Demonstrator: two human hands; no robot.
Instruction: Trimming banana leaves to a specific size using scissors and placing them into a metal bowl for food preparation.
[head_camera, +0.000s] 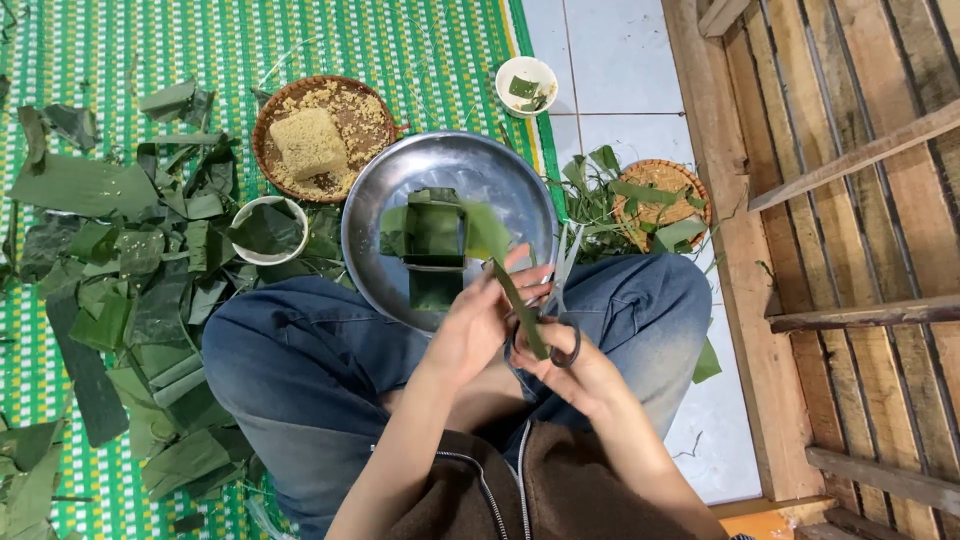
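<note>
Green was the strip of leaf (520, 305) you held pinched in your left hand (478, 320), fingers curled shut around it just above your lap. Your right hand (580, 372) was closed through the loops of a pair of scissors (556, 300), whose blades pointed up along the strip and lay beside it. You sat cross-legged in blue jeans (300, 370), both hands near the rim of a round metal tray (380, 200). On that tray stood a square box folded from leaves (432, 235), just beyond your left fingers. Past the tray lay a woven basket (375, 135) holding a yellowish block (309, 142); beside it stood a white bowl (262, 255) stuffed with a leaf. Cut leaf scraps (140, 290) covered the green checked mat (420, 50) on your left. A second small basket (660, 180) with leaf trimmings sat on the tiled floor (620, 70) to your right.
</note>
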